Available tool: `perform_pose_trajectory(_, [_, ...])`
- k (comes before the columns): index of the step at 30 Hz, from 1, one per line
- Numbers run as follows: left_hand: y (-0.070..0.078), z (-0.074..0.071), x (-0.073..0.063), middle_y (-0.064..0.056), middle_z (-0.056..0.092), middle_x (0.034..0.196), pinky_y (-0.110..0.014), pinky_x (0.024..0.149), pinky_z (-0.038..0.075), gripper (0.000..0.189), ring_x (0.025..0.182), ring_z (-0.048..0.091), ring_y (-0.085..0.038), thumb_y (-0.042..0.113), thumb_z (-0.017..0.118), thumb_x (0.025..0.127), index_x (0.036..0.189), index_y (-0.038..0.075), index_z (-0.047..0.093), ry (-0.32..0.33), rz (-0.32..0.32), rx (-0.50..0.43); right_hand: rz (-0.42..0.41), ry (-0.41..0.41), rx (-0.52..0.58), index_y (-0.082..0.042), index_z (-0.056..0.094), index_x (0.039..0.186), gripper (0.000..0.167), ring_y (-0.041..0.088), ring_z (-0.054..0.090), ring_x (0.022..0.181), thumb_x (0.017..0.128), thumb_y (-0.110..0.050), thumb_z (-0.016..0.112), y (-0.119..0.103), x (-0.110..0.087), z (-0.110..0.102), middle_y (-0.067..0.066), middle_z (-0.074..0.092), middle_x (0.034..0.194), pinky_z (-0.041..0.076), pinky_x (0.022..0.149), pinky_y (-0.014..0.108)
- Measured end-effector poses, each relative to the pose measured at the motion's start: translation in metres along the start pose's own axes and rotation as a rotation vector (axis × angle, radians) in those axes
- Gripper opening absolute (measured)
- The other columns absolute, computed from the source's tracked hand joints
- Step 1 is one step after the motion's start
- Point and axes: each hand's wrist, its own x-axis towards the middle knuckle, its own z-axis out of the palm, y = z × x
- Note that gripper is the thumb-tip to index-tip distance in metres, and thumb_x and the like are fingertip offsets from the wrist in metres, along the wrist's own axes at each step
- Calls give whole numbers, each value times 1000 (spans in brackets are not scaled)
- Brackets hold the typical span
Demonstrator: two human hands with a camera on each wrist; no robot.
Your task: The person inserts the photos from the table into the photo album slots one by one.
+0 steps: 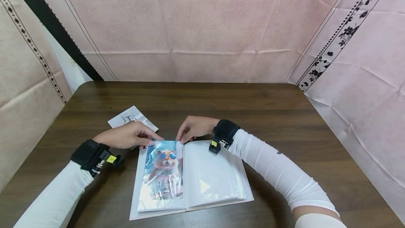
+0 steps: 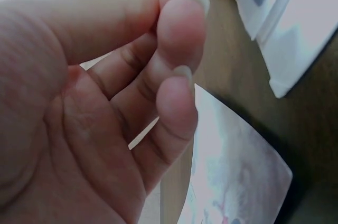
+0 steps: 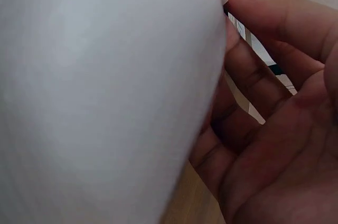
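An open photo album [image 1: 215, 171] with clear sleeves lies on the table. In its left page sits a photo [image 1: 166, 171] of a bear in blue sunglasses. My left hand [image 1: 131, 134] pinches the photo's upper left edge between thumb and fingers; its other fingers are bent in the left wrist view. At the photo's upper right corner, near the spine, my right hand [image 1: 197, 127] pinches with thumb and forefinger. Whether the sleeve is caught too I cannot tell. In the right wrist view a white page [image 3: 116, 86] hides much of the scene.
Another photo [image 1: 134, 115], pale with a grey figure, lies beyond my left hand and is partly covered by it. The brown wooden table [image 1: 269, 108] reaches back to a pink patterned cloth [image 1: 209, 27], which also hangs at both sides.
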Motion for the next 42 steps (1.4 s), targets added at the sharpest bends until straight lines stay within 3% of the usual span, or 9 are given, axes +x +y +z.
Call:
perform_pose_trajectory(10, [2,-1,0,0,73,117,-29,70,57,31,85,68,-17,17,64,100,131,18,69,2,-48,14,-17,-51,-60,-7,77,115,22,14,59,90,97,-3,65,-1,-2,-1,2,71,104,49,79,24])
perform_pose_trajectory(17, [3,0,1,-6,72,121,-29,76,58,29,92,66,-15,15,61,102,129,14,70,-12,-71,7,-25,-77,-95,-8,76,118,27,13,58,92,97,0,61,-2,-2,-2,1,68,106,47,81,23])
perform_pose_trajectory(28, [5,1,2,-3,73,116,-29,79,58,25,93,65,-15,14,59,103,122,16,74,-23,-85,24,-66,-107,-114,-9,75,120,30,14,57,91,96,1,62,4,-1,-2,3,63,102,48,80,22])
perform_pose_trajectory(38, [1,2,1,2,73,108,-28,75,57,22,88,64,-14,17,59,103,118,22,75,-13,-91,61,-78,-118,-111,-10,72,126,33,12,57,85,95,-2,66,6,-5,-2,1,63,96,47,78,21])
perform_pose_trajectory(42, [-1,3,1,1,69,96,-26,70,54,18,79,62,-15,16,61,102,113,20,75,-5,-110,60,-77,-107,-117,-10,70,128,35,13,57,83,94,-4,69,6,-10,-2,2,63,98,48,76,21])
